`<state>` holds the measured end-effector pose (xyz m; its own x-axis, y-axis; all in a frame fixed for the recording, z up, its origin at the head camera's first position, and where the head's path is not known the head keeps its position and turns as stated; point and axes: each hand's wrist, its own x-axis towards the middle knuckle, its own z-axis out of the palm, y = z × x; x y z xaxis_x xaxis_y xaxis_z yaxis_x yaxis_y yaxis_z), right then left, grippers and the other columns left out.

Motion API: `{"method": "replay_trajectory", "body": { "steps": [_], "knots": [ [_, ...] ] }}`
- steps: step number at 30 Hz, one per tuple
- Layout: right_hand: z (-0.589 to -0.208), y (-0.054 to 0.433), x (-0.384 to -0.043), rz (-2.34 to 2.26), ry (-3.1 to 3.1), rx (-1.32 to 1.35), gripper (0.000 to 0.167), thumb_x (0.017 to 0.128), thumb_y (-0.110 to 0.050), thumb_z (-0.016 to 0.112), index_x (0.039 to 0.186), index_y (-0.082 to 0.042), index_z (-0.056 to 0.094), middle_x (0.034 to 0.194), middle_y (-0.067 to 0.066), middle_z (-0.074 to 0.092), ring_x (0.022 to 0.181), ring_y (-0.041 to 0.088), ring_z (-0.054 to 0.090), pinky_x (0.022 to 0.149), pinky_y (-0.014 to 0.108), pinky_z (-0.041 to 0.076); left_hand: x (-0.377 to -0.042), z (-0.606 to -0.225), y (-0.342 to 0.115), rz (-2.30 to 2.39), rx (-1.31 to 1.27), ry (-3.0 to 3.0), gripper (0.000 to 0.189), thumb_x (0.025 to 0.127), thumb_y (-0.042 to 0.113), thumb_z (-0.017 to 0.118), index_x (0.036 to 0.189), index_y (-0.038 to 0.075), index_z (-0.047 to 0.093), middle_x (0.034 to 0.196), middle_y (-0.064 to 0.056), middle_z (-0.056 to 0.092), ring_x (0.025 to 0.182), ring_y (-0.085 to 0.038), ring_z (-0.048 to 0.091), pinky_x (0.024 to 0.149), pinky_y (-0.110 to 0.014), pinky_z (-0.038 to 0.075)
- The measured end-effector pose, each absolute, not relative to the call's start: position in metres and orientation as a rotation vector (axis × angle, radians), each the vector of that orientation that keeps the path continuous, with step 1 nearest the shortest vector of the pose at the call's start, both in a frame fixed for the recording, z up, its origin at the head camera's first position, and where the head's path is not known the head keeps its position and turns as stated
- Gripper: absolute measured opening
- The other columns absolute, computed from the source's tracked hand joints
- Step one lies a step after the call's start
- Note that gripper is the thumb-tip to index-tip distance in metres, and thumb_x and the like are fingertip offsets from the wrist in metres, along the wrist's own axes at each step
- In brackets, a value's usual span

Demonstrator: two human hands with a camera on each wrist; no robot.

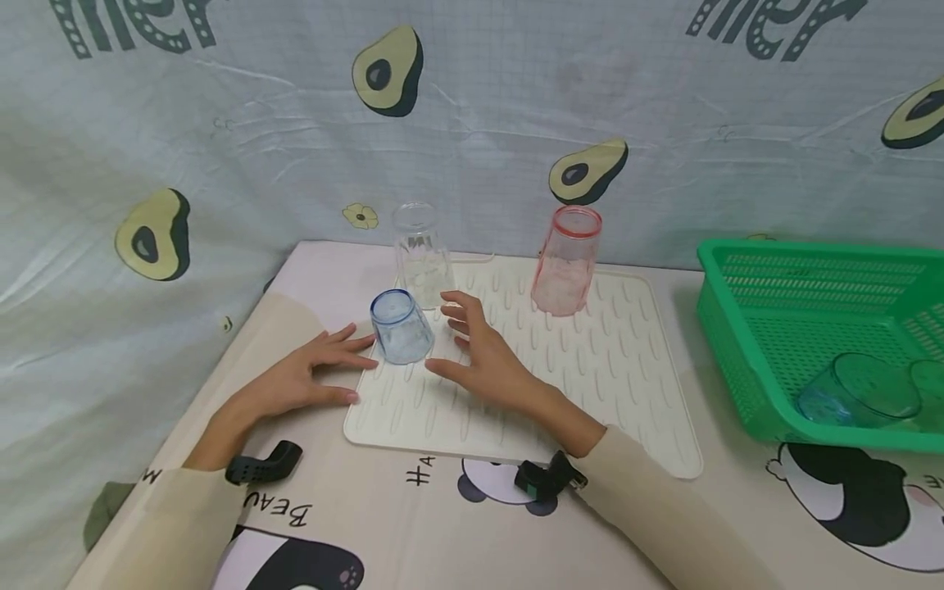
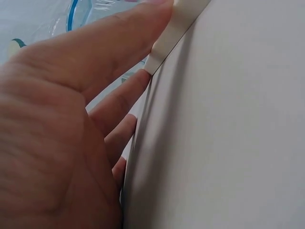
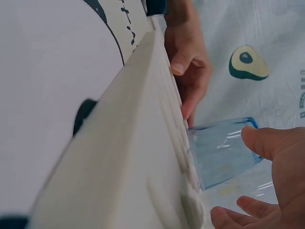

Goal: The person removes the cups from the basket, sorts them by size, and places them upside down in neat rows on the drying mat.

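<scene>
A short blue-tinted glass (image 1: 401, 329) stands upside down near the left edge of a white ribbed drying mat (image 1: 472, 418). My right hand (image 1: 490, 360) is just right of it, thumb and fingers spread apart and loosely bent. In the right wrist view, its thumb (image 3: 267, 142) overlaps the base of the blue glass (image 3: 221, 152). My left hand (image 1: 313, 373) rests with fingers spread at the mat's left edge, fingertips beside the glass. The left wrist view shows the left fingers (image 2: 119, 102) along the mat's side.
Behind the blue glass stands a tall clear glass (image 1: 426, 266); a tall pink glass (image 1: 564, 266) is at the mat's back right. Both are upside down. A green basket (image 1: 726, 360) at the right contains a blue glass (image 1: 859, 392) and another glass (image 1: 928, 383). A patterned curtain (image 1: 472, 139) hangs behind.
</scene>
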<state>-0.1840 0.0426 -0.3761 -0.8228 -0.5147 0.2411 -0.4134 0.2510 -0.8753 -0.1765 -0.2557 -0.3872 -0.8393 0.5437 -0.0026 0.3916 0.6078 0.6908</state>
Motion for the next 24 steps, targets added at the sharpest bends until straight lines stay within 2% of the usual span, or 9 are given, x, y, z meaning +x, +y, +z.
{"method": "replay_trajectory", "body": {
  "steps": [4,9,13,18,24],
  "knots": [
    [-0.362,0.064,-0.178,-1.609,2.443,-0.905,0.083,0.086,-0.019,0.074,0.146,-0.023,0.017,0.145,0.017,0.037,0.132,0.031,0.040,0.104,0.037,0.039,-0.177,-0.387,-0.256,1.063,0.781,2.626,0.044,0.077,0.028,0.080,0.119,0.016,0.069,0.147,-0.006,0.041,0.144,-0.031,0.013,0.113,-0.054,0.000],
    [-0.341,0.093,-0.167,-1.569,2.510,-0.949,0.078,0.086,-0.020,0.073,0.145,-0.022,0.023,0.143,0.007,0.041,0.129,0.022,0.044,0.101,0.034,0.042,-0.176,-0.389,-0.255,1.085,0.769,2.625,0.044,0.077,0.026,0.080,0.119,0.016,0.069,0.147,-0.007,0.042,0.144,-0.031,0.013,0.113,-0.053,-0.001],
    [-0.329,0.114,-0.157,-1.496,2.575,-1.014,0.075,0.086,-0.020,0.073,0.145,-0.021,0.026,0.142,0.004,0.043,0.128,0.019,0.045,0.101,0.035,0.043,-0.173,-0.389,-0.260,1.103,0.746,2.633,0.044,0.077,0.026,0.080,0.118,0.017,0.069,0.146,-0.008,0.043,0.144,-0.031,0.012,0.113,-0.054,-0.002],
    [-0.316,0.145,-0.144,-1.383,2.719,-1.044,0.073,0.084,-0.015,0.076,0.143,-0.017,0.033,0.139,0.000,0.047,0.127,0.018,0.046,0.098,0.033,0.045,-0.170,-0.389,-0.263,1.113,0.733,2.639,0.044,0.077,0.026,0.080,0.118,0.017,0.069,0.146,-0.007,0.043,0.144,-0.031,0.013,0.113,-0.054,-0.002],
    [-0.301,0.195,-0.122,-1.259,2.925,-1.029,0.078,0.076,0.000,0.079,0.142,-0.015,0.040,0.137,0.001,0.048,0.124,0.011,0.047,0.094,0.018,0.043,-0.174,-0.391,-0.256,1.099,0.742,2.657,0.044,0.076,0.030,0.081,0.118,0.019,0.070,0.146,-0.003,0.043,0.144,-0.027,0.015,0.114,-0.050,0.000]
  ]
}}
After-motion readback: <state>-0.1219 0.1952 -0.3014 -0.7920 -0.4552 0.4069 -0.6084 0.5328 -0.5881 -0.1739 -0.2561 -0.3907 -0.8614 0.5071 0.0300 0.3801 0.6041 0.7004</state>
